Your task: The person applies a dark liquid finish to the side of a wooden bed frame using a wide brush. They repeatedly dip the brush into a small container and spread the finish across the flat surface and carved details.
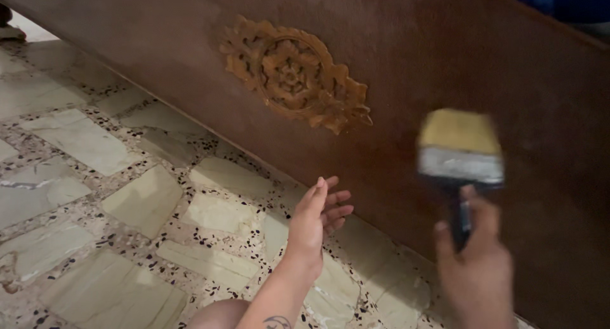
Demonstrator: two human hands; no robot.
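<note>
Fingers [335, 205] of the left hand [314, 224] are loosely spread, empty, just off the dark wooden panel [445, 68]. The right hand [476, 272] grips a wide paintbrush [460, 148] by its handle — bristles up, blurred, near the panel. Brushing the wood seems underway; the carved rosette [292, 75] would need careful strokes. No packages or labels show — only stone-patterned floor [95, 176].

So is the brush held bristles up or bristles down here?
Bristles up. The right hand grips the dark handle from below, and the brush rises above it, metal band, then yellowish bristles on top, in front of the wooden panel.
</note>
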